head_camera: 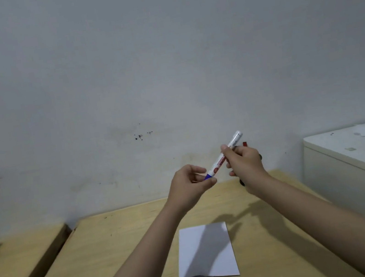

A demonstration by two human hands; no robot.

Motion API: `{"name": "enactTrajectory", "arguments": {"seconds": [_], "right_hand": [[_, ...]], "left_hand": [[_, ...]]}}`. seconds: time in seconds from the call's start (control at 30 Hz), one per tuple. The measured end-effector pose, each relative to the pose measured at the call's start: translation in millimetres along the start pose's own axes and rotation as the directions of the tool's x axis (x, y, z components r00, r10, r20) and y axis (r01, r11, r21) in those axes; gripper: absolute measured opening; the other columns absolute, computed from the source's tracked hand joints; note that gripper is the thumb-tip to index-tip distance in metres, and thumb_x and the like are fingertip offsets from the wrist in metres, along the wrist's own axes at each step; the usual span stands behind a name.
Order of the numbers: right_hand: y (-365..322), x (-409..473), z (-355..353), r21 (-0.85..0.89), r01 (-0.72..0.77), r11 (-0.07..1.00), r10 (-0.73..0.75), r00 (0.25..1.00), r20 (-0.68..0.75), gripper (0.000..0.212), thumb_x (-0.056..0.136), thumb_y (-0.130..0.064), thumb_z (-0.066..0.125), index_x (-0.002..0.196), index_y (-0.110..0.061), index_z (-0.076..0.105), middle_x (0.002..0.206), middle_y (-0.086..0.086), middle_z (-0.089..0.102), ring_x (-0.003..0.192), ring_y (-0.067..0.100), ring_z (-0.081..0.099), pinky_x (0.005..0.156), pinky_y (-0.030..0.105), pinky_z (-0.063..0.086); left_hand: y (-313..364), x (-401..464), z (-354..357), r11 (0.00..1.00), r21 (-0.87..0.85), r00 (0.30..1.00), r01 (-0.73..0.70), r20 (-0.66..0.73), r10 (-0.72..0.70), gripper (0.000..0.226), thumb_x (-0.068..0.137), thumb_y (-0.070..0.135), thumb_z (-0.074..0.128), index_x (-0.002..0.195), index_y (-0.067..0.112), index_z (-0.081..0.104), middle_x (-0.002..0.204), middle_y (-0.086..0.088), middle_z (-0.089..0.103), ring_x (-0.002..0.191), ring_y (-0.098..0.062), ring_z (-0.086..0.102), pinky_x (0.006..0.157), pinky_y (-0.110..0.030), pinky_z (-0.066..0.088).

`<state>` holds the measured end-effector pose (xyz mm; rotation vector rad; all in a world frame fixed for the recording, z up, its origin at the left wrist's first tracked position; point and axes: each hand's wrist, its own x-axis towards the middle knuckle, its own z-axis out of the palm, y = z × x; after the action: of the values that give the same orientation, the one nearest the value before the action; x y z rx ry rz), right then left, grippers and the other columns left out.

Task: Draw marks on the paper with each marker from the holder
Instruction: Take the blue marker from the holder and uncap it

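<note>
I hold a white marker [219,160] with a blue cap end [207,177] slantwise in the air above the far part of the wooden table [113,251]. My right hand [245,164] grips the marker's barrel. My left hand [189,186] pinches the blue cap end. A white sheet of paper [206,252] lies flat on the table below my arms, with no marks visible on it. The holder is mostly hidden behind my right hand; a red marker tip [245,144] and a dark edge [242,182] peek out.
A second wooden table [15,258] stands to the left across a narrow gap. A white cabinet [349,158] with papers on top stands at the right. A grey wall rises right behind the table.
</note>
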<state>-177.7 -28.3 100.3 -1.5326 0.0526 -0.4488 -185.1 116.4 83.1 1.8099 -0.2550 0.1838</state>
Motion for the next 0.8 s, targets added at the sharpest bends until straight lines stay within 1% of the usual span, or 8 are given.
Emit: {"name": "enactTrajectory", "arguments": {"seconds": [0.1,0.2,0.33,0.43,0.53,0.63,0.73,0.8], "right_hand": [[3,-1,2,0.031,-0.033,0.999,0.032,0.999,0.035,0.031,0.09,-0.035,0.057,0.079,-0.007,0.062,0.062,0.001,0.05,0.057,0.013,0.047,0.052,0.027,0.043],[8,-4,7,0.037,-0.103,0.994,0.095,0.979,0.181,0.031,0.088,-0.037,0.06,0.079,-0.008,0.063,0.06,0.0,0.05,0.051,0.012,0.044,0.046,0.026,0.039],[14,-6,10,0.007,-0.076,0.997,0.072,0.972,0.224,0.03,0.09,-0.033,0.059,0.079,-0.005,0.063,0.058,0.002,0.051,0.046,0.011,0.042,0.044,0.025,0.039],[18,-3,9,0.031,-0.04,0.999,0.03,0.963,0.266,0.029,0.092,-0.031,0.057,0.08,-0.004,0.061,0.057,0.002,0.046,0.045,0.01,0.041,0.046,0.025,0.04],[24,-2,9,0.066,-0.021,0.998,0.0,0.952,0.306,0.027,0.093,-0.029,0.054,0.078,-0.007,0.059,0.055,0.003,0.038,0.045,0.01,0.036,0.044,0.023,0.039],[23,2,9,0.232,-0.053,0.971,-0.016,0.957,0.289,0.025,0.096,-0.027,0.049,0.08,-0.009,0.057,0.055,0.001,0.034,0.042,0.007,0.032,0.044,0.02,0.036],[13,14,-1,0.385,-0.08,0.919,-0.01,0.974,0.224,0.025,0.096,-0.026,0.048,0.078,-0.011,0.057,0.052,-0.003,0.038,0.042,0.006,0.032,0.044,0.019,0.034],[14,19,-8,0.374,-0.069,0.925,-0.011,0.978,0.208,0.025,0.095,-0.025,0.053,0.075,-0.011,0.058,0.05,-0.004,0.04,0.041,0.006,0.033,0.042,0.019,0.035]], "left_hand": [[-6,-4,-7,1.0,0.023,0.999,-0.018,-0.035,0.019,0.018,0.071,0.009,0.077,0.085,0.002,0.068,0.072,-0.011,0.066,0.063,-0.017,0.06,0.061,-0.025,0.046],[-4,-8,-7,0.999,0.021,0.997,-0.048,-0.052,0.049,0.014,0.075,0.011,0.074,0.086,0.002,0.07,0.071,-0.009,0.067,0.057,-0.007,0.06,0.062,-0.023,0.048],[-2,-12,-6,0.998,0.048,0.999,-0.03,-0.041,0.032,0.008,0.081,0.016,0.068,0.082,0.009,0.071,0.077,-0.013,0.07,0.07,-0.018,0.062,0.066,-0.033,0.05],[0,-12,-8,0.998,-0.04,0.998,0.054,0.032,-0.052,0.007,0.083,0.01,0.066,0.079,0.006,0.07,0.071,-0.009,0.067,0.064,-0.016,0.062,0.063,-0.028,0.049],[3,-9,-13,0.967,-0.167,0.979,0.19,0.101,-0.174,0.007,0.083,0.006,0.065,0.077,0.004,0.07,0.068,-0.008,0.066,0.054,-0.01,0.061,0.062,-0.025,0.053],[2,-5,-14,0.889,-0.294,0.934,0.352,0.178,-0.311,0.013,0.088,0.008,0.058,0.083,0.001,0.067,0.067,-0.005,0.063,0.055,-0.011,0.058,0.069,-0.027,0.055],[-13,-2,-19,0.841,-0.347,0.91,0.415,0.149,-0.387,0.012,0.089,0.01,0.057,0.083,0.003,0.065,0.066,-0.003,0.061,0.06,-0.012,0.055,0.072,-0.028,0.053],[-30,0,-26,0.864,-0.334,0.922,0.376,0.045,-0.384,0.004,0.084,0.008,0.064,0.081,0.006,0.067,0.068,-0.004,0.062,0.065,-0.013,0.059,0.071,-0.027,0.052]]}}
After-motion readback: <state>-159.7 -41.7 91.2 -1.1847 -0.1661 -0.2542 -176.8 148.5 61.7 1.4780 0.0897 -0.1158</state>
